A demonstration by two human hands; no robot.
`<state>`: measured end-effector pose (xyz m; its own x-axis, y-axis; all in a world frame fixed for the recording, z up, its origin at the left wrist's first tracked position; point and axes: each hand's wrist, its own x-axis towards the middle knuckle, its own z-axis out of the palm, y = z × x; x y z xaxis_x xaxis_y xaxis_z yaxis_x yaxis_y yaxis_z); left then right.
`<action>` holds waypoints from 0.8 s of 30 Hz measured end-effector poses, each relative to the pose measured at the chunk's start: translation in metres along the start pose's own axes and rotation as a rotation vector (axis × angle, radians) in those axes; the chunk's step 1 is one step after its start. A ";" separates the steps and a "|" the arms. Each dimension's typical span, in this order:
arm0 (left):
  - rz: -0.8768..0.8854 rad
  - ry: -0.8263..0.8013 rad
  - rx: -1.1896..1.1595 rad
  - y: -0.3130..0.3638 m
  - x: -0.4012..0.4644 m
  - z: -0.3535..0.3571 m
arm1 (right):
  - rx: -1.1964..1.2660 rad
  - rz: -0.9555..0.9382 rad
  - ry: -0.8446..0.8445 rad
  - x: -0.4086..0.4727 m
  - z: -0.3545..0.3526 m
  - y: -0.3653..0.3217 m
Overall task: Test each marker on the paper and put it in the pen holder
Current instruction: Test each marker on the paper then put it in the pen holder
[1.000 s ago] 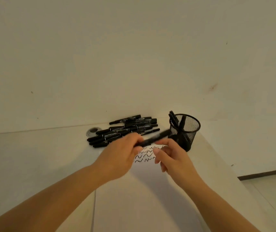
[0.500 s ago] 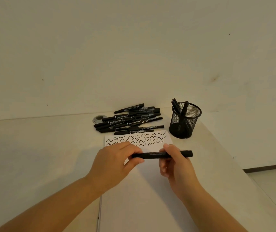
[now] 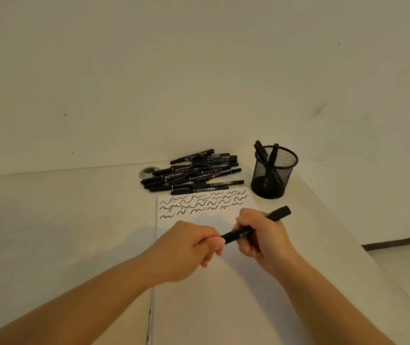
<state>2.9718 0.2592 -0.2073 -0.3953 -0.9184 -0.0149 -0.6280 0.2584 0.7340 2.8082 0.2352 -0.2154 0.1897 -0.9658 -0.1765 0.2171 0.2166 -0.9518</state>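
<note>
Gripping one black marker (image 3: 242, 233) over scribbled paper (image 3: 199, 307), both left hand (image 3: 194, 247) and right hand (image 3: 261, 237); "TWIN MARKER" on piled markers (image 3: 191, 174).

Near end of the marker (image 3: 241, 234) was hidden inside the left hand (image 3: 194, 245); its mid-barrel was covered by right hand (image 3: 261, 235) fingers. Barrel print was too small to read. Paper (image 3: 223, 307) ran off the bottom edge.
</note>
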 end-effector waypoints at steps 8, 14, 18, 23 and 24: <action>-0.249 0.187 -0.243 -0.053 -0.009 -0.028 | 0.018 -0.230 0.284 0.021 -0.072 -0.018; -0.059 0.248 0.026 -0.042 0.007 -0.010 | -0.332 -0.220 0.216 0.031 -0.054 -0.001; 0.027 0.305 0.328 -0.053 -0.004 -0.012 | -0.356 -0.198 0.321 0.031 -0.055 -0.005; 0.096 0.353 0.438 -0.078 -0.028 -0.030 | -0.385 -0.239 0.168 0.035 -0.017 -0.014; 0.086 0.357 0.432 -0.082 -0.032 -0.034 | -0.396 -0.236 0.124 0.037 -0.004 -0.013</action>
<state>3.0585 0.2572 -0.2443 -0.2526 -0.9137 0.3183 -0.8509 0.3664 0.3765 2.8084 0.1961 -0.2109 0.0582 -0.9970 0.0508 -0.1461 -0.0589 -0.9875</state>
